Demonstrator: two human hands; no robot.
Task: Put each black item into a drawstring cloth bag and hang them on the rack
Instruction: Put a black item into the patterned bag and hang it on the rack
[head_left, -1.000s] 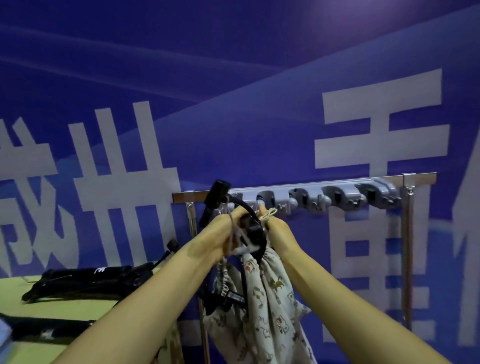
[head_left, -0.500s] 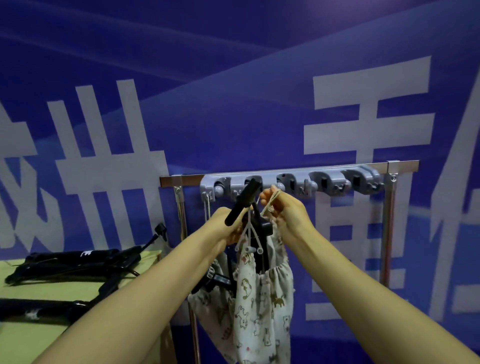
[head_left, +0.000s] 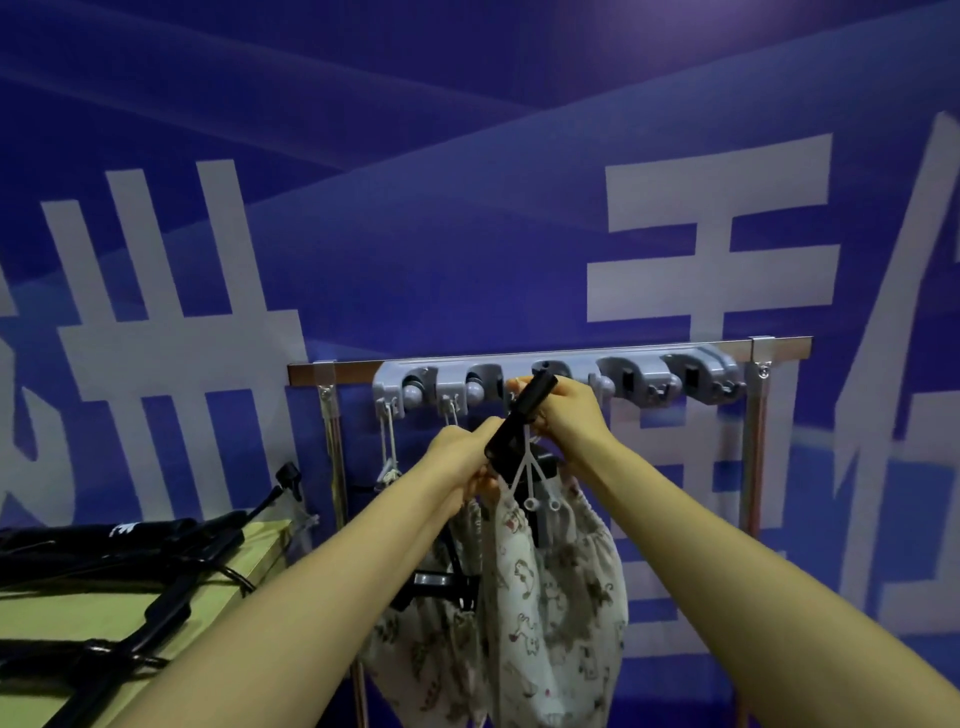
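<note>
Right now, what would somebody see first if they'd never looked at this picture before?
The left hand and the right hand meet in the middle, holding a cloth bag printed with little animals up to the grey rack. A black handle pokes out of the bag's top. Behind everything is a blue wall with huge white writing.

Two cloth bags, one rack

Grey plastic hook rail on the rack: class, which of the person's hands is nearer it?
Right. The right hand is at the middle holder of the grey plastic hook rail; the left hand sits lower, below it.
</note>
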